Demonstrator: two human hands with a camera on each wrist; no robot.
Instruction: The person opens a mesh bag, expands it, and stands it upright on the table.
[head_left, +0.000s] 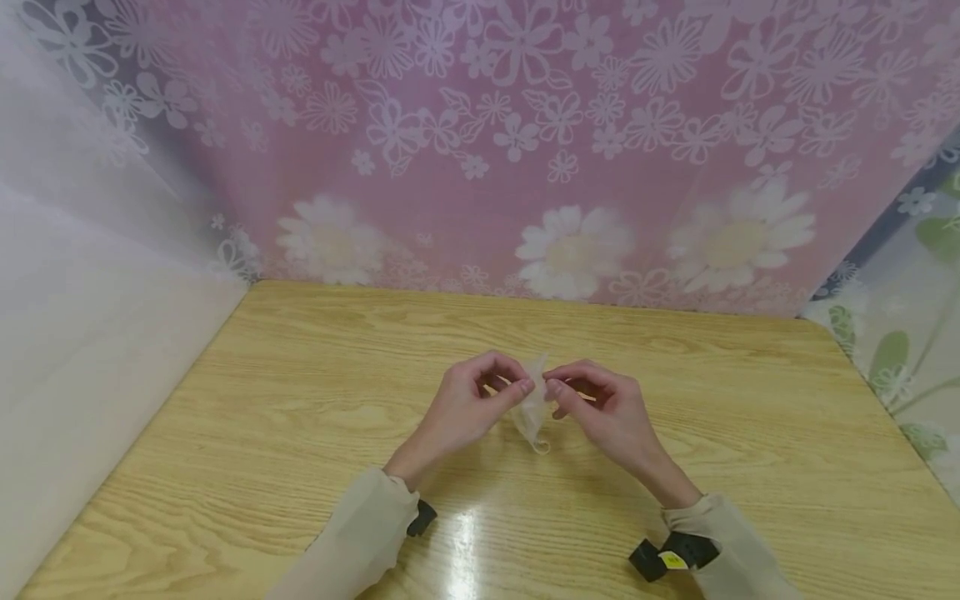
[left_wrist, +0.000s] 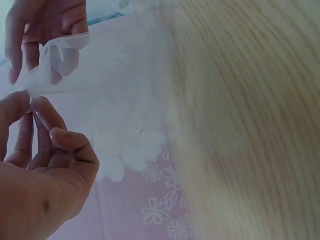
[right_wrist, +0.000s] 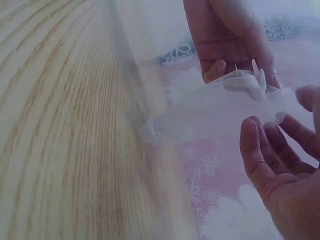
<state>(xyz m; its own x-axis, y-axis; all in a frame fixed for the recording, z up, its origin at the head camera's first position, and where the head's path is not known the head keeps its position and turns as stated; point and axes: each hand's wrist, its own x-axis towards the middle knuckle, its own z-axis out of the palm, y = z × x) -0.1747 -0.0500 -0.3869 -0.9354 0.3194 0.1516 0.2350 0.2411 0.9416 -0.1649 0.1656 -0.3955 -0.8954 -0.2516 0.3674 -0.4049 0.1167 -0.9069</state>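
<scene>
A thin, translucent white piece of film (head_left: 532, 410), bag-like in shape, hangs between the two hands above the table. Its lower end narrows to a small curled loop in the head view. My left hand (head_left: 476, 398) pinches its upper part between thumb and fingertips. On the other side, my right hand (head_left: 600, 404) holds its edge with thumb and bent fingers close together. In the right wrist view the film (right_wrist: 200, 112) stretches away from the fingertips, creased near the hands. Whether it is a bag or a glove, I cannot tell.
A wood-grain table (head_left: 300, 392) lies under the hands, with a bright glare spot near its front. Behind it hangs a pink flowered curtain (head_left: 450, 192). Pale sheeting (head_left: 97, 317) borders the left side, and a leaf-patterned sheet (head_left: 915, 333) the right.
</scene>
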